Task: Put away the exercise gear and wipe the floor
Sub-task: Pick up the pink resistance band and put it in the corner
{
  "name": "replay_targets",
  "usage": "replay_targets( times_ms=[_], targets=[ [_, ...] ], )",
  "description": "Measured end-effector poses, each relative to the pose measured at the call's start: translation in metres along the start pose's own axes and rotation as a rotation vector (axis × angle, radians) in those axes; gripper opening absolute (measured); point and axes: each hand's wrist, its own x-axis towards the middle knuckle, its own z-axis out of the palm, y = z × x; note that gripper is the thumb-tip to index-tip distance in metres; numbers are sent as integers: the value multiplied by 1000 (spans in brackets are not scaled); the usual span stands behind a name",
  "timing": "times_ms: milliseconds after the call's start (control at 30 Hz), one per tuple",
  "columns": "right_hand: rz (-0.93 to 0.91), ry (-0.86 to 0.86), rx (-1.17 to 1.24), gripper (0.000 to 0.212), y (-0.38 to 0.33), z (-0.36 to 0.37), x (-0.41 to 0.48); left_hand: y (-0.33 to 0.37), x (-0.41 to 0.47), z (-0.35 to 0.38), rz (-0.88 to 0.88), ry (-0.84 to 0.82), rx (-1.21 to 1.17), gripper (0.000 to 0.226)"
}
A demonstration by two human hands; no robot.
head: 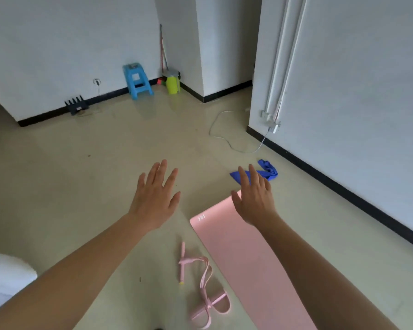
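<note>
While my left hand [156,198] and right hand [254,201] hang spread and empty, the pink mat [243,258] lies flat on the floor [105,163] beneath the right one; I'd pinch both far corners evenly, then roll tight and straight

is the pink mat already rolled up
No, the pink mat lies flat and unrolled on the floor.
</note>
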Motion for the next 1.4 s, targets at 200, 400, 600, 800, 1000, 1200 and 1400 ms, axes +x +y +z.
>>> replay_targets(
  times_ms=[200, 400, 600, 800, 1000, 1200, 1400],
  targets=[
    [301, -41, -11, 70, 6, 62, 32, -28, 115, 102, 288, -145, -10, 64],
    [754, -238, 3, 71, 5, 162, -16, -10, 158, 231, 601, -375, -68, 65],
    [918, -496, 78, 73, -20, 299, -75, 3, 107, 372, 689, -610, -154, 67],
    [910, -657, 227, 74, -29, 508, -138, 12, 33, 567, 720, -817, -60, 68],
    [892, -750, 293, 73, -40, 704, -196, 9, -18, 758, 725, -927, 16, 66],
    [949, -725, 239, 75, -36, 850, -219, 4, -16, 907, 493, -893, 40, 69],
    [1076, -468, 120, 62, -52, 908, -230, 8, -34, 965, 270, -797, -3, 54]
  ],
)
